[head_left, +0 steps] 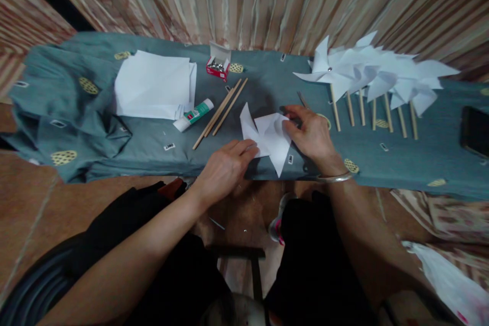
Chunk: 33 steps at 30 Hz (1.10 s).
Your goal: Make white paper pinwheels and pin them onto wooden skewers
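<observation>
Both hands press a light, flimsy paper pinwheel (269, 137) flat on the tabletop (420, 158): left hand (225, 168) fingertips on its edge, right hand (311, 135) pinning the centre.

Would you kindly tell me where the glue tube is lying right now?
In the head view the glue tube lies left of centre on the grey cloth, between the stack of white paper and the loose wooden sticks.

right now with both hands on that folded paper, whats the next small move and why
Probably reach for a pin: the paper pinwheel lies folded under the left hand and right hand, with no stick on it, unlike the finished pinwheels. The pin box stands open, and loose sticks lie beside it.
</observation>
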Each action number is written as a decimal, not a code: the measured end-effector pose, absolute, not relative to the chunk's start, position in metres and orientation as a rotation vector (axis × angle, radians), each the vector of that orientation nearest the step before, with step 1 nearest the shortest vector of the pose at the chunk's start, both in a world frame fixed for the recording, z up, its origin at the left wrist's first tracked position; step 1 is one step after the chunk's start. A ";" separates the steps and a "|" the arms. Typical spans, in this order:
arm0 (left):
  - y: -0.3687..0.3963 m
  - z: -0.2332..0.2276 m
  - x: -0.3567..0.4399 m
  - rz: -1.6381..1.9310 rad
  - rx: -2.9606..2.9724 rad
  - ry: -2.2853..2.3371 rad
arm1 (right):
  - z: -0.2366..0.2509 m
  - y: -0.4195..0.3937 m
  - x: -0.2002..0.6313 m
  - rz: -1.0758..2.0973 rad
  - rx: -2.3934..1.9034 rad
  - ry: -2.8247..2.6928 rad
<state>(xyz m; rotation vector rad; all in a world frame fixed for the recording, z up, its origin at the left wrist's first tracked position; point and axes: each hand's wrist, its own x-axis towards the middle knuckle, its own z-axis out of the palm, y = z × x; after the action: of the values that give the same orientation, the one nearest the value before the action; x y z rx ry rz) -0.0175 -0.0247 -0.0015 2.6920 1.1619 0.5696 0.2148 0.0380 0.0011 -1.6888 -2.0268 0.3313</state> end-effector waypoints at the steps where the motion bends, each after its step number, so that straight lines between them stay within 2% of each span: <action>1: -0.023 -0.001 -0.019 0.576 2.688 1.171 | 0.003 0.035 0.219 0.333 -1.726 -1.992; 9: -0.014 0.000 -0.020 0.590 2.639 1.230 | 0.010 -0.003 0.239 0.343 -1.915 -1.921; 13: -0.011 0.001 -0.017 0.647 2.617 1.228 | 0.008 -0.019 0.247 0.513 -1.974 -1.816; 19: -0.014 0.006 -0.004 0.830 2.633 1.102 | -0.007 -0.026 0.247 0.745 -1.842 -1.451; 24: -0.025 0.002 0.012 0.672 2.732 0.941 | -0.007 -0.030 0.239 0.808 -1.802 -1.293; 33: -0.028 -0.005 0.015 0.508 2.793 0.952 | -0.004 -0.045 0.238 0.818 -1.858 -1.523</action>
<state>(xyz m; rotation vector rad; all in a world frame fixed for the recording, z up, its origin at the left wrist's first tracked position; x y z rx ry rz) 0.0152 -0.0280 -0.0052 2.7930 0.9521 0.5081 0.2380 -0.0453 -0.0042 -1.8583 -1.5230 0.8182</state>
